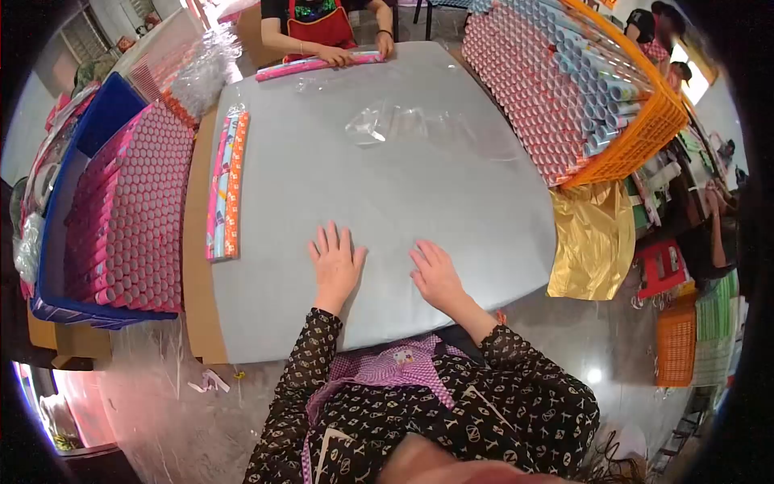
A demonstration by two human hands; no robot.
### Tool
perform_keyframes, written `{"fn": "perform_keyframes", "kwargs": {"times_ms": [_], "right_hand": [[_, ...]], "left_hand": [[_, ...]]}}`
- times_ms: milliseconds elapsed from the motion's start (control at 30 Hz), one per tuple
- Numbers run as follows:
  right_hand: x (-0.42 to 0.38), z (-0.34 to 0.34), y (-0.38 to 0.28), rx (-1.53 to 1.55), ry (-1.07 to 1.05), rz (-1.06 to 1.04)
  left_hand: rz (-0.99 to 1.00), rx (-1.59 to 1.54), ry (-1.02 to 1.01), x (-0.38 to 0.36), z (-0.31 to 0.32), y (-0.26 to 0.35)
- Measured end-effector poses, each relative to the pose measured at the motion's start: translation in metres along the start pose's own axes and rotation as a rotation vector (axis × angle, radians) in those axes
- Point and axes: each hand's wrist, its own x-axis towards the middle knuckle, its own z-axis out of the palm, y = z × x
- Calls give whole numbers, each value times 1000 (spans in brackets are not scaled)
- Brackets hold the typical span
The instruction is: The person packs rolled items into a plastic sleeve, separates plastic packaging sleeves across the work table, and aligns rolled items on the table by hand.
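Observation:
My left hand (335,263) lies flat on the grey tabletop (387,202) near its front edge, fingers spread, holding nothing. To its right, my right hand (435,274) rests on the same surface with its fingers loosely apart and nothing in them. Left of my hands, a bundle of patterned rolls (228,185), pink, blue and orange, lies lengthwise along the left edge. Clear plastic film (383,125) sits crumpled beyond my hands. At the far edge a co-worker's hands (355,56) touch a pink roll bundle (310,66).
A blue crate (50,250) full of pink rolls stands at the left. An orange basket (637,149) of stacked rolls is at the upper right, with gold sheet material (592,242) below it. Cardboard (201,266) lines the left table edge.

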Motion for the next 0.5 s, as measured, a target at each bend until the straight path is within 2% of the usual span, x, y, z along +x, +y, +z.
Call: {"fn": "perform_keyframes", "kwargs": {"times_ms": [500], "right_hand": [[0, 10, 4, -18, -15, -41]], "left_hand": [[23, 39, 128, -2, 8, -4]]}}
